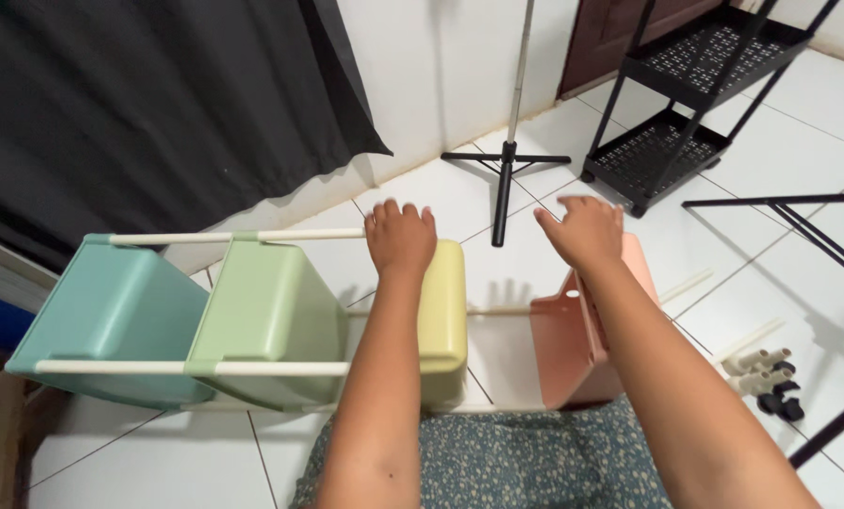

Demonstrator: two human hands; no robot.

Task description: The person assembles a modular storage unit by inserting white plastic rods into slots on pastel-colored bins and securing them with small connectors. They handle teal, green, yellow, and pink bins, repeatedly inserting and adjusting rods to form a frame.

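Fingers of the left hand [400, 238] are curled over the yellow bin [443, 316], whose top is hidden; the right hand [584, 229] is laid on the pink bin [573, 344], grip unclear.

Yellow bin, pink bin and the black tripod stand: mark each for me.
yellow bin [445, 311]: head view, on its outer side wall.
pink bin [561, 344]: head view, on its inner wall below the right hand.
black tripod stand [505, 155]: head view, on the hub where its legs meet.
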